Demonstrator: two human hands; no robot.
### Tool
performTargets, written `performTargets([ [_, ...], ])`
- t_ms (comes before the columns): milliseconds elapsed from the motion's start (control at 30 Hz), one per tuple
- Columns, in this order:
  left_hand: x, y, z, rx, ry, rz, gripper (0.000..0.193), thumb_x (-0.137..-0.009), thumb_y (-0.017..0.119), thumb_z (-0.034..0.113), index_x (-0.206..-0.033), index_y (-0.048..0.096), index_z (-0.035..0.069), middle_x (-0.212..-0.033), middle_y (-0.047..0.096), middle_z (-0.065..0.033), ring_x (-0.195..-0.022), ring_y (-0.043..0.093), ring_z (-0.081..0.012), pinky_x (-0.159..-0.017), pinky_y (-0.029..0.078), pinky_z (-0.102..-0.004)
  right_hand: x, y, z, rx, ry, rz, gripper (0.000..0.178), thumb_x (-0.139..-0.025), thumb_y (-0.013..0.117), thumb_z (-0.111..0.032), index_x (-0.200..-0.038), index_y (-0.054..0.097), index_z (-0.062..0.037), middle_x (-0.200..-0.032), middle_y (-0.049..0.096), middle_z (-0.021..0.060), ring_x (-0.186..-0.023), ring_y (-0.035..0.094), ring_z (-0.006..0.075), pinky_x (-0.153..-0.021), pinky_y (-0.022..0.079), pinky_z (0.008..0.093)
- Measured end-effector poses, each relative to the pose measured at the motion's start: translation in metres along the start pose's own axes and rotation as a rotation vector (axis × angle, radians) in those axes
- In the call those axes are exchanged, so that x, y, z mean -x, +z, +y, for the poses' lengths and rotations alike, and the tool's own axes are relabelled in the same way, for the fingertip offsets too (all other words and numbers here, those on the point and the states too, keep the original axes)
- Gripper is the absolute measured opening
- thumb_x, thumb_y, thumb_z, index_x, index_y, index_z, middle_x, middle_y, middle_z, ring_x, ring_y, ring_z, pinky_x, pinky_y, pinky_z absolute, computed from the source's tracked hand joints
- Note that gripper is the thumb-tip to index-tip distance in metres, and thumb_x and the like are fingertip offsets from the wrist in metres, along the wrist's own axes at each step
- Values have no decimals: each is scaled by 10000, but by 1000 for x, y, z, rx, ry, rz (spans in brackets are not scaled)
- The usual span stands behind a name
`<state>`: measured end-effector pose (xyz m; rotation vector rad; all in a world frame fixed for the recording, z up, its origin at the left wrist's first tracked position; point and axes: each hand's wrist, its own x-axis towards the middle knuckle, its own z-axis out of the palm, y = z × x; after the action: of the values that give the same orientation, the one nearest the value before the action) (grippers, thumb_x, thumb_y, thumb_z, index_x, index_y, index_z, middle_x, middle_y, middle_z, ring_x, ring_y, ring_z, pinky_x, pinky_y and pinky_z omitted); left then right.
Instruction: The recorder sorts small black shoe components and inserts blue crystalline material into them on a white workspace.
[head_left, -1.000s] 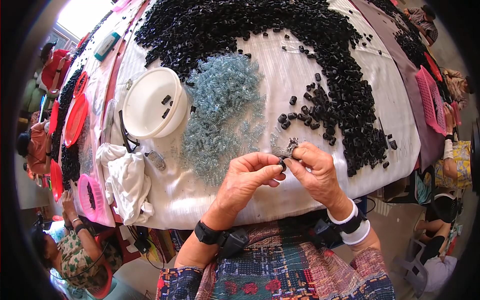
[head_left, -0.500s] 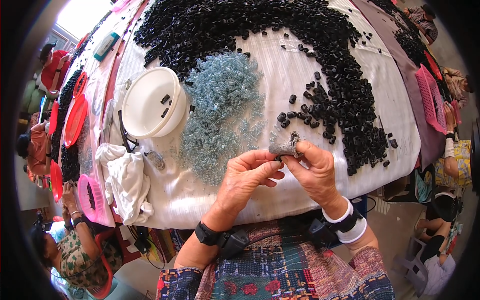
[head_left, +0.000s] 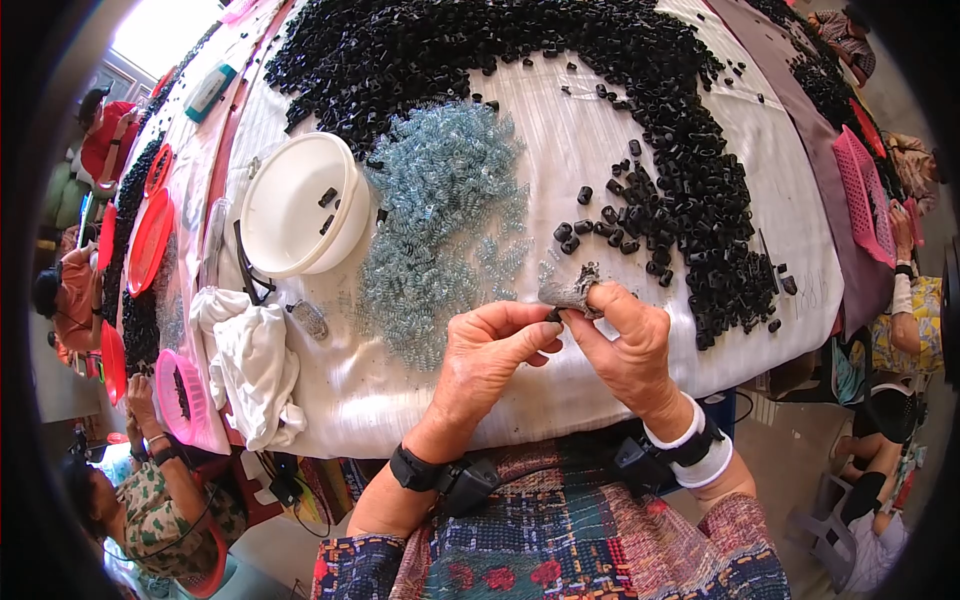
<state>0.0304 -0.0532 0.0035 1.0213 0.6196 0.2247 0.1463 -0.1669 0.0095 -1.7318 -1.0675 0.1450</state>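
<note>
My left hand (head_left: 485, 350) is closed in a pinch at the table's near side, thumb and forefinger on a small black plastic piece (head_left: 555, 314). Close against it, my right hand (head_left: 630, 345) is closed too. Its thumb and forefinger grip a grey, tapered, rough-ended bundle (head_left: 568, 289), and the fingertips meet at the black piece. What the bundle is made of is too small to tell. Just beyond the hands lies a heap of bluish metal coil springs (head_left: 440, 190). Loose black plastic parts (head_left: 690, 210) are spread to the right.
A white bowl (head_left: 270, 225) with a few black pieces stands left of the springs. Nearer lie a crumpled white cloth (head_left: 250, 370) and a grey oval object (head_left: 308, 320). A large black pile (head_left: 400, 50) covers the far side. A pink basket (head_left: 862, 195) and co-workers flank the table.
My hands stay together in nearly the same place, with only slight finger shifts. The grey bundle and the black piece are still held.
</note>
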Motion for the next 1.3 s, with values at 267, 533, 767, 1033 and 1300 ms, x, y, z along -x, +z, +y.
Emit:
performTargets([
  [267, -1, -3, 0, -22, 13, 7, 158, -794, 676, 41, -938, 645, -16, -845, 669, -97, -732, 657, -172, -609, 532, -247, -1, 0, 1, 35, -64, -4, 194, -687, 672, 67, -849, 600, -10, -750, 609, 108, -660, 591, 249, -575, 476, 309],
  [533, -3, -2, -1, -22, 27, 3, 150, -801, 668, 41, -935, 641, -22, -853, 668, -95, -749, 659, -174, -628, 528, -242, 0, 0, 1, -11, 48, -3, 194, -697, 676, 56, -862, 595, -7, -751, 610, 118, -638, 593, 251, -572, 476, 306],
  [767, -6, 0, 3, -55, 40, -14, 147, -802, 666, 36, -932, 640, -26, -856, 666, -96, -744, 659, -174, -626, 529, -243, -2, -2, 1, 3, -5, 6, 189, -697, 671, 60, -859, 604, -12, -743, 603, 115, -651, 591, 245, -574, 476, 308],
  [1033, -5, 0, 1, -47, 57, -10, 150, -805, 660, 24, -945, 640, -26, -859, 667, -99, -750, 661, -175, -628, 531, -240, -2, -1, 0, 4, 71, -13, 192, -707, 673, 40, -878, 598, -4, -734, 604, 115, -626, 600, 240, -564, 475, 298],
  [1300, -6, -1, 0, -90, 78, -25, 158, -808, 658, 27, -957, 639, -22, -861, 667, -96, -760, 662, -174, -638, 531, -238, -3, 1, 9, -417, 387, -68, 300, -776, 635, 17, -1061, 543, 23, -829, 665, 78, -680, 606, 90, -618, 504, 233],
])
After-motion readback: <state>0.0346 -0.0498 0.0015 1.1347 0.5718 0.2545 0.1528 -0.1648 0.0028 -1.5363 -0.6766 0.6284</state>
